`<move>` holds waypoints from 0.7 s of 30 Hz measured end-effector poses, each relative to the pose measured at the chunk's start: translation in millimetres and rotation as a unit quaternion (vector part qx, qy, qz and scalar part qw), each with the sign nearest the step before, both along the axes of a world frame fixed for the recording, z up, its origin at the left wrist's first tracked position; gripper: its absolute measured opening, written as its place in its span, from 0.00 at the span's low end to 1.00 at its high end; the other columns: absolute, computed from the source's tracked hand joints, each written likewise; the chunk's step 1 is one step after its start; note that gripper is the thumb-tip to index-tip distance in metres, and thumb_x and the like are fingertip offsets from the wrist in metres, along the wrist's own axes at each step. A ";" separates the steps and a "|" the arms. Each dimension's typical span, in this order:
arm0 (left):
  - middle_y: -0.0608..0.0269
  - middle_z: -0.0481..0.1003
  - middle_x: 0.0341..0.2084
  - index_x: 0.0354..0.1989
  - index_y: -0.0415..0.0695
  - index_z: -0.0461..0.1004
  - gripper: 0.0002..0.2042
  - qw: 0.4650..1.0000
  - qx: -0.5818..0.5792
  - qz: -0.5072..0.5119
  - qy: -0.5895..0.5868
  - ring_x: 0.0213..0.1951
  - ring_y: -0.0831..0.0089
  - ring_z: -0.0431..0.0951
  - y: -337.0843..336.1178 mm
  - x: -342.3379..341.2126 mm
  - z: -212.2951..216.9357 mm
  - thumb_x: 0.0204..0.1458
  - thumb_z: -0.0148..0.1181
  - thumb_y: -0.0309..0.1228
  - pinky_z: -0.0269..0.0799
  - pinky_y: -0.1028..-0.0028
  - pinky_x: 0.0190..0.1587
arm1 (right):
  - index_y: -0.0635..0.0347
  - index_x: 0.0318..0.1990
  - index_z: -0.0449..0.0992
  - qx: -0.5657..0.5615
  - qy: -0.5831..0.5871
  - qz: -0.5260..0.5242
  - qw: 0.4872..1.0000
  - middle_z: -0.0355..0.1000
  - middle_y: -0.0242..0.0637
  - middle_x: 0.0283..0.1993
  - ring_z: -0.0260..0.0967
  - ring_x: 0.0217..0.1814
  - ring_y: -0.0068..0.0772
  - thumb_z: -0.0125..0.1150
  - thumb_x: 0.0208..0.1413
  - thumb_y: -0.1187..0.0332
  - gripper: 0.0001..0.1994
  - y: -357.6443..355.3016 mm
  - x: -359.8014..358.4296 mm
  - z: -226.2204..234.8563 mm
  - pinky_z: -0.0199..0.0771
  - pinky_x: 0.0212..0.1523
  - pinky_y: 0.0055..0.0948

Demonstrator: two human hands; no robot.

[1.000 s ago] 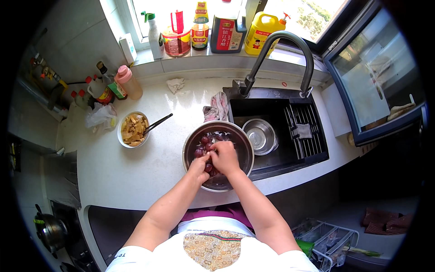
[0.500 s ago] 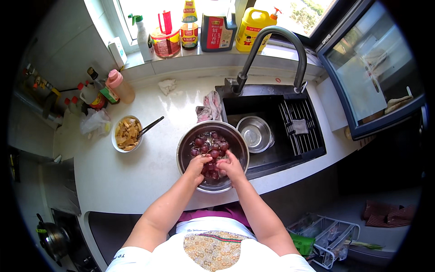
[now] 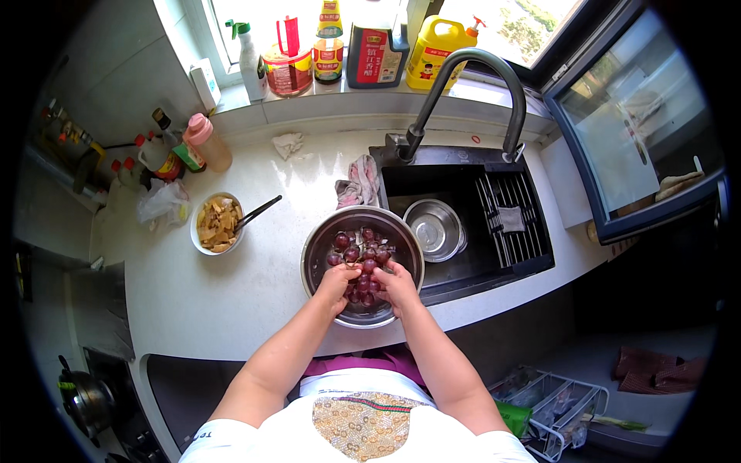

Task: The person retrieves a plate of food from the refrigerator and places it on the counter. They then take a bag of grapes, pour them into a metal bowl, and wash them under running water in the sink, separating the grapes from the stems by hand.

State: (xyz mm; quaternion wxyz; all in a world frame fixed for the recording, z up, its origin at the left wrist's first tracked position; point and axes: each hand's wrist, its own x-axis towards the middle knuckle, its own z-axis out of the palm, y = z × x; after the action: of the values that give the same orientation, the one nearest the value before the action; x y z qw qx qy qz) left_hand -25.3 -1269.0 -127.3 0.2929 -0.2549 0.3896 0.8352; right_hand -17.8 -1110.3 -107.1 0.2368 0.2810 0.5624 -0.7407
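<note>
Dark red, round, glossy grapes (image 3: 363, 262) lie in a wide, shiny steel bowl (image 3: 316, 247) that sits on the pale speckled worktop (image 3: 224, 293) at the sink's left edge. Both hands are down in the bowl among the fruit: the left hand (image 3: 337, 282) and the right hand (image 3: 396, 284) are each cupped with fingers curled around grapes, side by side and nearly touching.

Just right of the bowl, the black rectangular sink (image 3: 463, 193) holds 1 smaller steel bowl (image 3: 434, 229) and a dark slatted rack (image 3: 509, 220). A curved dark faucet (image 3: 471, 69) arches over it. A crumpled pinkish cloth (image 3: 359, 181) lies behind the big bowl.

To the left, well apart, a white bowl (image 3: 218, 224) holds tan food pieces, with dark chopsticks (image 3: 258, 212) resting on its rim. Bottles (image 3: 370, 42) line the window sill.
</note>
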 end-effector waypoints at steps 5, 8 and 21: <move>0.59 0.77 0.35 0.38 0.40 0.74 0.07 0.998 -0.028 -0.028 0.049 0.36 0.68 0.77 -2.2 0.4 -9.8 0.53 0.50 0.22 0.73 0.68 0.44 | 0.58 0.56 0.64 0.062 0.043 0.093 0.993 0.74 0.36 0.40 0.71 0.33 0.25 0.67 0.48 0.64 0.27 -11.8 2.5 23.2 0.71 0.35 0.24; 0.58 0.77 0.36 0.39 0.40 0.74 0.07 0.999 -0.042 -0.008 0.028 0.37 0.67 0.78 0.7 0.9 -8.6 0.53 0.51 0.23 0.73 0.68 0.45 | 0.58 0.53 0.66 -0.027 0.048 0.039 0.998 0.75 0.34 0.37 0.71 0.35 0.24 0.63 0.51 0.66 0.21 -8.1 2.9 3.9 0.69 0.34 0.23; 0.58 0.74 0.34 0.40 0.40 0.71 0.12 0.999 0.001 -0.040 0.005 0.36 0.67 0.77 -8.1 4.7 11.7 0.44 0.55 0.20 0.75 0.60 0.41 | 0.64 0.51 0.67 0.194 0.052 0.020 0.979 0.73 0.39 0.37 0.73 0.31 0.30 0.63 0.51 0.69 0.20 -6.8 0.5 -20.1 0.75 0.25 0.25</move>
State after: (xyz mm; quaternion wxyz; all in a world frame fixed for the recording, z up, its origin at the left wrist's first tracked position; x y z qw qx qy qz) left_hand -20.6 -1277.1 -115.6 0.3245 -0.2346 0.4004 0.8242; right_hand -17.3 -1117.1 -127.2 0.1626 0.2715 0.7126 -0.6261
